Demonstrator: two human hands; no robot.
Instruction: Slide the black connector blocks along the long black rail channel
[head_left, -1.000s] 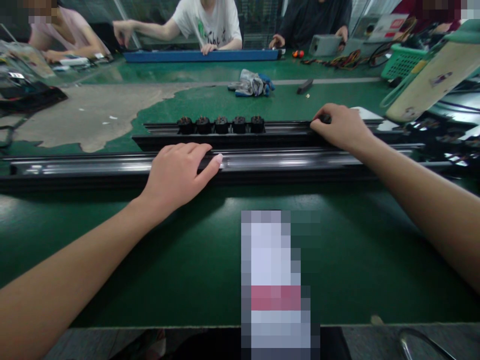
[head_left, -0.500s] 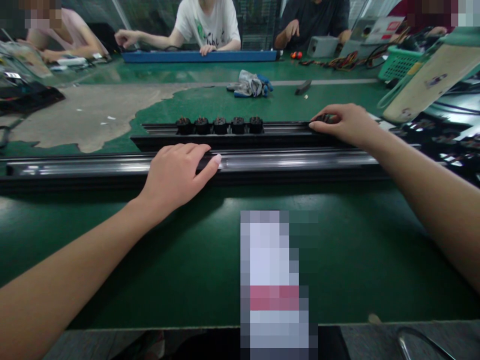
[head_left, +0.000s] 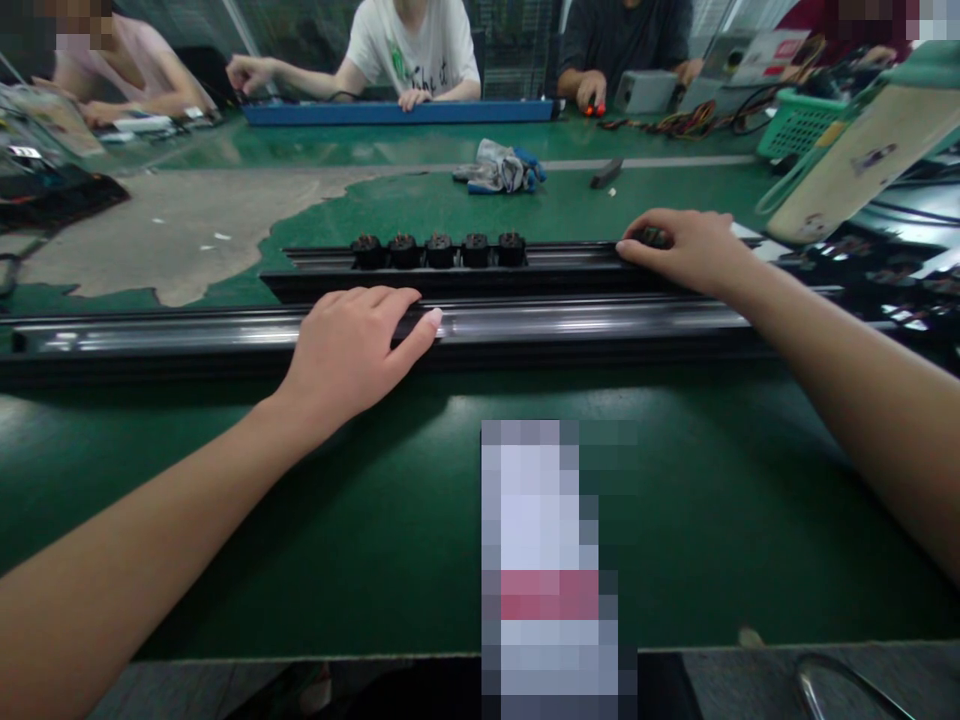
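Note:
My left hand (head_left: 352, 345) lies palm down across a long black channel (head_left: 570, 320) with a shiny inside. Its thumb stretches apart from the fingers, whose tips reach the channel's far edge. Behind it is a shorter black strip (head_left: 442, 285), where several round black sockets (head_left: 439, 250) with copper-coloured contacts stand in a row. Thumb and fingers of my right hand (head_left: 682, 245) are bent together in a pinch at the strip's right part. A small dark part (head_left: 656, 237) shows within their curl; its kind is mostly hidden.
Crumpled work gloves (head_left: 501, 168) and a dark grey block (head_left: 606, 173) lie farther back on the green table (head_left: 375, 540). A tall bottle (head_left: 862, 165) and a green basket (head_left: 799, 125) stand right. Across sit people, one with hands at a blue bar (head_left: 397, 112). A pixelated patch covers the front middle.
My right hand has shifted very slightly, while my left hand stays in place. Across the table, a person's hand has come down to the small orange-red item.

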